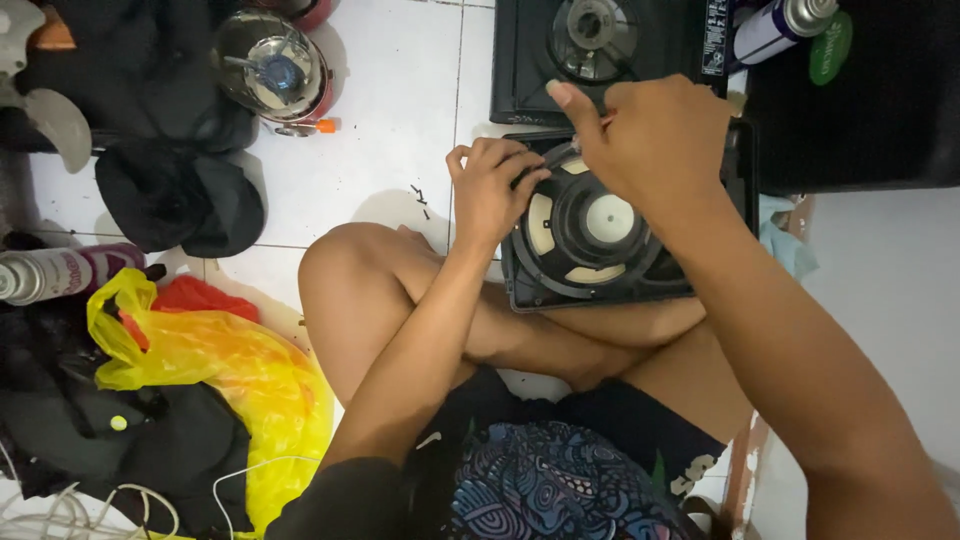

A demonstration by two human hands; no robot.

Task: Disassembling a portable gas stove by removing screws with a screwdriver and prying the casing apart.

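two hands [490, 190] on round black speaker [590, 235], thin tool [575, 145]

Even, fairly bright overhead light on the white tiled floor [390, 90], soft shadow beside the bent knee, small glare spots on the steel pot lid [272, 68], dark clothing at left loses detail to black, the hands slightly soft, mild wide-angle stretch toward the frame edges.
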